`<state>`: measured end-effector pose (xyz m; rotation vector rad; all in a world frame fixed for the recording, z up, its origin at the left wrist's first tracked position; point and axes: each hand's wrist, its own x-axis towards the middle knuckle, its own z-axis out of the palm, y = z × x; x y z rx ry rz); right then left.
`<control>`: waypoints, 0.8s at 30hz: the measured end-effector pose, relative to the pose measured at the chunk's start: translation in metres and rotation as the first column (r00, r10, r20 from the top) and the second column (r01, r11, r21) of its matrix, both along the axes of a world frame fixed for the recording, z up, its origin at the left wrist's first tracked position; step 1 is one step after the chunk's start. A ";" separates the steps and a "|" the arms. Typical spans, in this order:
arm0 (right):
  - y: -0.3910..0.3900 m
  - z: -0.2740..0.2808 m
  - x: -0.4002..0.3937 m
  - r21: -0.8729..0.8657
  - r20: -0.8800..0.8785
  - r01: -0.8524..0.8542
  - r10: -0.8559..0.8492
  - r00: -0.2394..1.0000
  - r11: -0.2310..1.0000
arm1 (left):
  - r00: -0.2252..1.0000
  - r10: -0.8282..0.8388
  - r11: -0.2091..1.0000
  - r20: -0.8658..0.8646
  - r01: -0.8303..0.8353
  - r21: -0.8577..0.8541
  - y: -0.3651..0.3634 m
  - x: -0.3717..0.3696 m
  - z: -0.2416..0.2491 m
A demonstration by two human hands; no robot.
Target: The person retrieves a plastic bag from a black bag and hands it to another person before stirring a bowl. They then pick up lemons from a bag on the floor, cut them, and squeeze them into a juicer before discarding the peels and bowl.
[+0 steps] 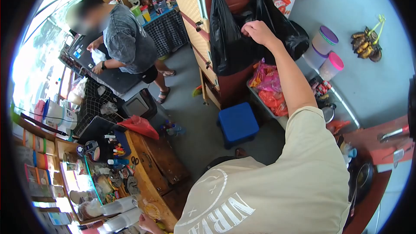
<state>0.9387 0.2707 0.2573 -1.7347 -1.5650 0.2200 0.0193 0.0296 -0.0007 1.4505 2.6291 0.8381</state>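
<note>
My right hand (pixel 258 32) is stretched out to the black plastic bags hanging from hooks on the tall cabinet. Its fingers are curled closed on the edge of one black plastic bag (pixel 277 21). A second black plastic bag (pixel 223 30) hangs to the left of it. At the bottom edge of the view, my left hand (pixel 148 224) shows only in part, beside clear plastic containers (pixel 121 219) on the wooden counter. Its fingers are mostly out of sight, so what it holds, if anything, cannot be made out.
A blue stool (pixel 238 122) stands on the floor before me. A crate (pixel 266 105) of colourful bags is under the hanging bags. At the left, a person (pixel 128 39) holds a white bag. Lidded tubs (pixel 324 41) and bananas (pixel 366 43) are by the right wall.
</note>
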 end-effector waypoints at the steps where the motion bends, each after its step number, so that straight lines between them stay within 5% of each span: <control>1: 0.008 0.009 0.009 0.008 0.005 -0.015 0.015 1.000 1.000 | 1.000 0.015 1.000 0.005 -0.015 0.008 -0.002 0.013 -0.003; 3: 0.025 0.022 0.026 -0.270 0.367 0.266 -0.156 0.917 0.926 | 0.974 0.054 0.997 0.221 -0.067 0.051 0.002 0.030 -0.008; 4: 0.033 0.025 0.034 -0.388 0.519 0.238 -0.003 0.855 0.890 | 0.990 0.046 0.999 0.135 -0.046 0.002 0.003 0.039 -0.009; 5: 0.040 0.026 0.042 -0.384 0.516 0.232 0.000 0.857 0.894 | 0.990 0.051 0.999 0.132 -0.052 0.007 -0.001 0.050 -0.012; 7: 0.037 0.054 0.024 -0.827 0.305 0.092 0.305 0.902 0.554 | 0.997 0.044 0.994 0.061 -0.050 0.095 -0.006 0.099 0.007; 8: 0.059 0.028 0.040 -0.792 0.281 0.031 0.320 0.905 0.610 | 0.998 0.042 0.994 0.053 -0.048 0.100 -0.007 0.116 0.016; 10: 0.034 0.066 0.001 -0.695 0.434 -0.064 0.490 0.756 0.716 | 0.999 0.026 0.997 -0.028 -0.024 0.071 -0.008 0.142 0.030; 11: 0.060 0.045 0.009 -0.724 0.522 0.033 0.516 0.679 0.689 | 0.999 0.023 0.997 -0.036 -0.020 0.072 -0.006 0.143 0.029; 13: 0.084 0.022 0.011 -0.637 0.562 -0.009 0.472 0.679 0.771 | 0.988 0.153 0.988 -0.009 -0.153 0.024 -0.003 0.139 0.023; 16: 0.063 0.023 -0.003 -0.556 0.556 0.183 0.200 0.807 0.811 | 0.957 0.259 0.961 0.127 -0.268 0.062 -0.003 0.151 0.026; 19: 0.048 0.021 0.006 -0.509 0.526 0.248 0.070 0.848 0.824 | 0.970 0.186 0.968 0.153 -0.208 0.141 -0.010 0.147 0.027; 24: 0.041 0.008 0.023 -0.534 0.432 0.159 0.106 0.896 0.830 | 0.969 0.217 0.971 0.120 -0.227 0.080 -0.007 0.111 0.015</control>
